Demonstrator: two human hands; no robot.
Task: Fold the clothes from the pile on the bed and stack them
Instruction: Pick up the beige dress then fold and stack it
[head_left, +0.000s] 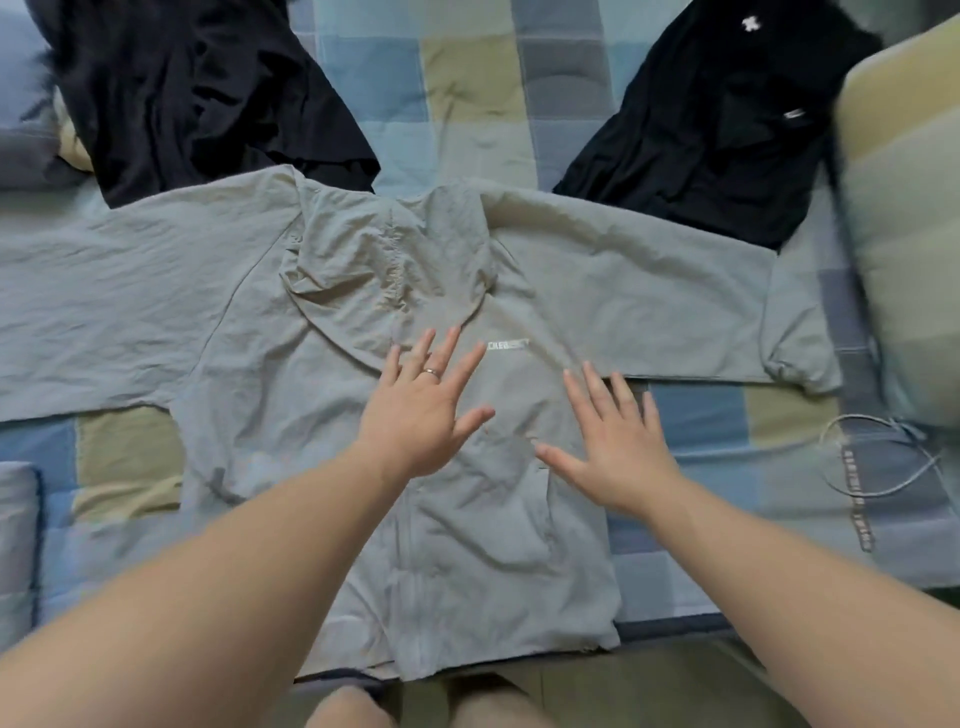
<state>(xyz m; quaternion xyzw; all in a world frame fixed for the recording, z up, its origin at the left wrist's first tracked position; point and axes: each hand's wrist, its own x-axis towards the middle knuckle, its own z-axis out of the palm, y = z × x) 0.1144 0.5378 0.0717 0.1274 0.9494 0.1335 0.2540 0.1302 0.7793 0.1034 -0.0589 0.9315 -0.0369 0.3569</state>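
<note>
Three clothes show on the bed (467, 78). One grey jacket (467, 545) lies flat in the middle, sleeves spread wide, not folded yet. The left hand (421, 415) and right hand (613, 447) are flat and open over its chest, holding nothing. A black heap (197, 88) lies at the far left and a black piece (727, 135) at the far right, both rumpled. No tidy stack shows, so most of the work looks left. No basket or box shows.

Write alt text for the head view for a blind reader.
A person's left hand and right hand, fingers spread, reach flat over the chest of a grey-green hooded jacket spread flat on a checked bedspread, sleeves out. Beyond its shoulders lie a black garment and a second black garment.
</note>
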